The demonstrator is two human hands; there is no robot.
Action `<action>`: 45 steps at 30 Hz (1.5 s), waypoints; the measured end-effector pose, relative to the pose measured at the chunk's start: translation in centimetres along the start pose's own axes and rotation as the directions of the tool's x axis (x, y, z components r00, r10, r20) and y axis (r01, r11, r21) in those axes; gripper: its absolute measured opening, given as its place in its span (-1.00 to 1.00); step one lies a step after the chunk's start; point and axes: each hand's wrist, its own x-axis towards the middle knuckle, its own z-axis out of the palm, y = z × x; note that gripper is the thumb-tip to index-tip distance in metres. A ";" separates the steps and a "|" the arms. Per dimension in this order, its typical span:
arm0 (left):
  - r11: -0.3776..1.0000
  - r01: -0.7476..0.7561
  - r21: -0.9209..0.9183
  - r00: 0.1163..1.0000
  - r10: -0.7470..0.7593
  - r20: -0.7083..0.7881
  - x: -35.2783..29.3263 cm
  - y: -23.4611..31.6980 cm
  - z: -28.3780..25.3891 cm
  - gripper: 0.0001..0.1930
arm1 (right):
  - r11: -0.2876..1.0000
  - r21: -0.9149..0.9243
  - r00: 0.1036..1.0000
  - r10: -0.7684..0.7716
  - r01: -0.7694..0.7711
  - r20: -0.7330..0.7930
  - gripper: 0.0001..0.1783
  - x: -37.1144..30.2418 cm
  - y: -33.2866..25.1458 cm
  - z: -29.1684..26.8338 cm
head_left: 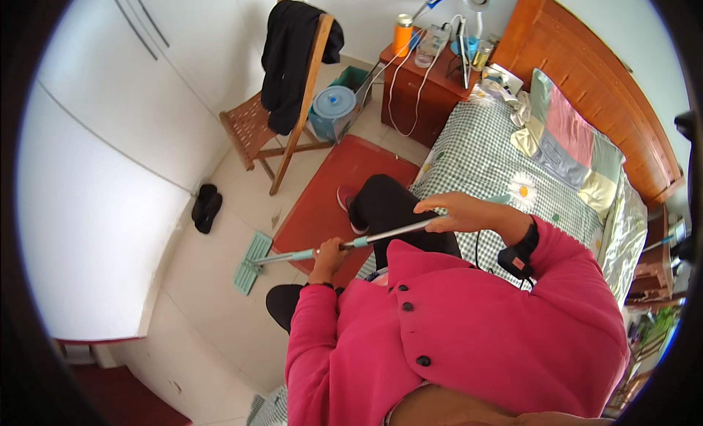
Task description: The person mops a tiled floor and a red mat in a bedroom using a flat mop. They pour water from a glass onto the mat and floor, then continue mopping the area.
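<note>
A flat mop with a silver pole [395, 232] and teal joints slants across my lap. Its slotted teal head [253, 263] has no cloth visible on it and is at the lower left, over the tiled floor. My left hand [329, 260] is closed round the lower pole, by a teal joint. Toward the other end, my right hand [460, 212] is curled loosely over the pole, its index finger stretched out. A teal tip of the handle shows beyond this hand, above the bed. The right palm's contact with the pole is hidden.
The checked bed [469, 144] lies to my right. A red mat [318, 188] covers floor ahead. Beyond it stand a wooden chair [300, 126] with a black garment, a lidded bucket [335, 107] and a cluttered nightstand [417, 96]. Black slippers [206, 208] lie near white cabinets [110, 206].
</note>
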 end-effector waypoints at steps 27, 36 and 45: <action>0.634 0.540 -0.553 0.761 -0.649 -0.002 -23.4 -14.6 -0.6 -0.08 | 0.909 -0.390 0.927 0.262 -0.144 0.268 -0.68 0.8 4.6 1.2; 0.816 0.475 -0.330 0.859 -0.512 -0.030 -21.8 -11.3 -4.4 -0.13 | 0.932 -0.347 0.933 0.210 -0.102 0.291 -0.71 0.8 5.7 0.7; 0.727 0.604 -0.328 0.685 -0.683 -0.253 -21.6 -9.4 -8.2 -0.64 | 0.933 -0.316 0.870 0.295 -0.173 0.394 -0.69 2.4 2.6 -0.5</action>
